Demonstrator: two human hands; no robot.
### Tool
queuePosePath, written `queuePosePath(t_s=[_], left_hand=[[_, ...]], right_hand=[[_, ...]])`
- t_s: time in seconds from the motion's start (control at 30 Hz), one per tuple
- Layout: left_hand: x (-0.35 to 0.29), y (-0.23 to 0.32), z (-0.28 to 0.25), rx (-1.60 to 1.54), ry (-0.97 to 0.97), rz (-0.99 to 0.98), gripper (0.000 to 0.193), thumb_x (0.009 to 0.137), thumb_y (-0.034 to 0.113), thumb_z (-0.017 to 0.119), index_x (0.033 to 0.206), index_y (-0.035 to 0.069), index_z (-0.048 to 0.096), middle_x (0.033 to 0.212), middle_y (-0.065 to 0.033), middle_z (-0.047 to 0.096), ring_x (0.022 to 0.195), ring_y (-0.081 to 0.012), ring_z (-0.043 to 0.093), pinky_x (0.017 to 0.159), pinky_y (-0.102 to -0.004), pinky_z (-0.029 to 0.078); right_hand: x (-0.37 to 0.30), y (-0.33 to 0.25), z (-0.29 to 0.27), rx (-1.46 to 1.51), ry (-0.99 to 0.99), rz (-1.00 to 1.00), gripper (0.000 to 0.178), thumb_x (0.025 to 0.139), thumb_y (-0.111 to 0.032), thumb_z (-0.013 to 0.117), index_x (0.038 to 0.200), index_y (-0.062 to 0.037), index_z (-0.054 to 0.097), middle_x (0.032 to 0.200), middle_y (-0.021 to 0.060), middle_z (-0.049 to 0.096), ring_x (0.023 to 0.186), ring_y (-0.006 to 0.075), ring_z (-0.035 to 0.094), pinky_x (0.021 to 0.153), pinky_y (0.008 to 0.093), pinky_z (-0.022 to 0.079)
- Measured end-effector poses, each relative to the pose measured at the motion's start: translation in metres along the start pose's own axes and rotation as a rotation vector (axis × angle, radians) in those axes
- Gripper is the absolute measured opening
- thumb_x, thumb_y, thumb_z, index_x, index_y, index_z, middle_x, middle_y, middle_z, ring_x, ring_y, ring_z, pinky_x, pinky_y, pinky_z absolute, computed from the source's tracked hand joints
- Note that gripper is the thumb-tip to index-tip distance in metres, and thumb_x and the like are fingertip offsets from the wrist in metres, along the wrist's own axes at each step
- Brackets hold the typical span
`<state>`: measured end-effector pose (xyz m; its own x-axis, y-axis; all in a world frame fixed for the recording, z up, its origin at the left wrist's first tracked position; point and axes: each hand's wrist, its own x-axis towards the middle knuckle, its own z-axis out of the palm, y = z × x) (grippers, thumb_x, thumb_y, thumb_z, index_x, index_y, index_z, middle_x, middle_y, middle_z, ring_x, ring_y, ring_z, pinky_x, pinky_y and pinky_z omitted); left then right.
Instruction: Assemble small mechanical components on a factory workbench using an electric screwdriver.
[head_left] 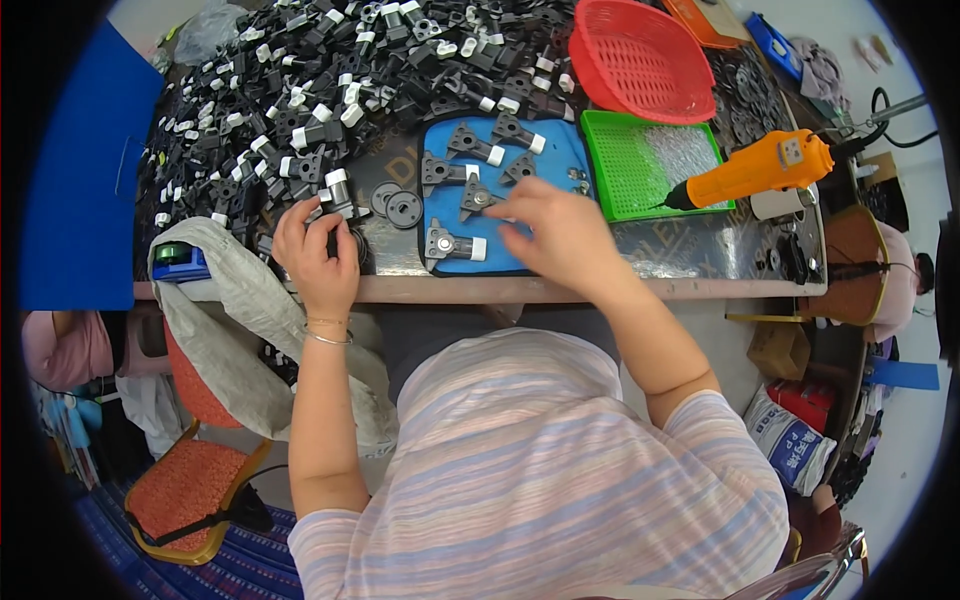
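Black brackets [435,172] laid on blue mat [560,165].
Right hand [565,235] at one bracket [469,205]; left hand [318,258] near dark discs [404,210]; orange screwdriver [755,170] right of both hands.

The room is bright, and the light is soft and spread out. The shiny table [690,264] has pale, glary patches near its front edge. The clear bits [678,150] in the green tray [615,165] sparkle. Many black parts [300,90] in the pile blend together, but their white ends stand out. The middle looks fairly sharp. Toward the sides, straight things bend, the chair [190,490] looks tilted and stretched, and black fills the corners.
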<state>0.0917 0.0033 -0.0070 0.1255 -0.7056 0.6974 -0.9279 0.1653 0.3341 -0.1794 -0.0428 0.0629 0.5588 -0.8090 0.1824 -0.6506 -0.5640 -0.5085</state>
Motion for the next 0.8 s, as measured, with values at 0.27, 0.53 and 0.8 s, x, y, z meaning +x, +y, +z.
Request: queuePosePath(t_s=[0.27, 0.53, 0.8], left_hand=[[0.001, 0.0, 0.001, -0.001, -0.007, -0.004, 0.011, 0.074, 0.009, 0.065, 0.084, 0.009, 0.063, 0.111, -0.0064, 0.057, 0.11, -0.0289, 0.049, 0.094, -0.0396, 0.032], [0.0, -0.001, 0.001, 0.007, -0.014, -0.01, 0.01, 0.074, 0.009, 0.065, 0.084, 0.009, 0.063, 0.112, -0.0061, 0.057, 0.111, -0.0297, 0.049, 0.095, -0.0402, 0.032], [0.002, 0.002, 0.0, 0.023, -0.011, 0.003, 0.01, 0.074, 0.007, 0.065, 0.084, 0.007, 0.062, 0.111, -0.0069, 0.058, 0.109, -0.0286, 0.05, 0.095, -0.0394, 0.034]], right_hand=[[-0.024, 0.023, -0.006, -0.198, -0.079, 0.15, 0.017, 0.075, -0.018, 0.067, 0.09, -0.011, 0.069, 0.087, 0.006, 0.06, 0.075, 0.0256, 0.062, 0.066, 0.0359, 0.05], [-0.023, 0.025, -0.002, -0.209, -0.087, 0.187, 0.018, 0.075, -0.019, 0.068, 0.09, -0.0094, 0.068, 0.088, 0.0063, 0.06, 0.076, 0.026, 0.062, 0.067, 0.0361, 0.05], [-0.021, 0.027, 0.002, -0.201, -0.054, 0.196, 0.018, 0.075, -0.02, 0.067, 0.087, -0.0068, 0.064, 0.087, 0.0087, 0.057, 0.075, 0.028, 0.061, 0.068, 0.038, 0.05]])
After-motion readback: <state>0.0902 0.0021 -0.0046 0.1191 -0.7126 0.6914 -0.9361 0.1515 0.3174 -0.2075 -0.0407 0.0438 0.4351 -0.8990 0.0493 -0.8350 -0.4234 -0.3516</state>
